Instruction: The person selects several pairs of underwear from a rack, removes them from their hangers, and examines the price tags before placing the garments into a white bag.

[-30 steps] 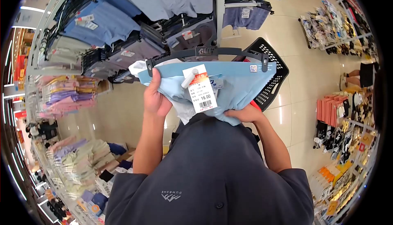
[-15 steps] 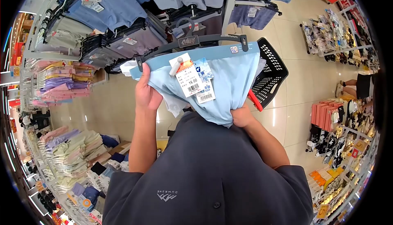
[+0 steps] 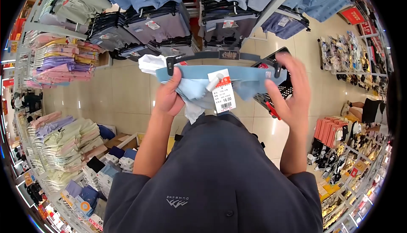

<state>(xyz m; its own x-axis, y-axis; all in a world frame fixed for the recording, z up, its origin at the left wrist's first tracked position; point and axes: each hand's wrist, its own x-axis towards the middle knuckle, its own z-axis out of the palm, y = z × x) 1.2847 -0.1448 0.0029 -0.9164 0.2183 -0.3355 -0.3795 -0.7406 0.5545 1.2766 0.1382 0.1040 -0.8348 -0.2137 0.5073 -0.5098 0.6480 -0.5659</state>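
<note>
Light blue underpants (image 3: 193,89) hang from a black clip hanger (image 3: 195,56) in front of my chest. My left hand (image 3: 168,97) pinches the waistband just below the hanger's left clip, thumb on top. White cloth (image 3: 152,64) sticks out behind the underpants on that side. At the other end, my right hand (image 3: 294,93) is slightly blurred, with thumb and fingers apart around the right clip (image 3: 277,70); I see nothing gripped in it. A price tag (image 3: 223,93) reading 16.00 dangles from the waistband, with a grey security tag (image 3: 215,82) on it.
A black shopping basket (image 3: 285,89) with a red handle (image 3: 272,110) is behind my right hand. Racks of hanging shorts (image 3: 159,23) stand ahead. Folded clothes (image 3: 70,146) are stacked at left, and sock displays (image 3: 345,52) line the right. A person's leg (image 3: 356,105) shows at far right.
My right hand has let go of the underpants' lower fabric and risen to the hanger's right end. The underpants and hanger have shifted right and tilted, so the fabric looks foreshortened.
</note>
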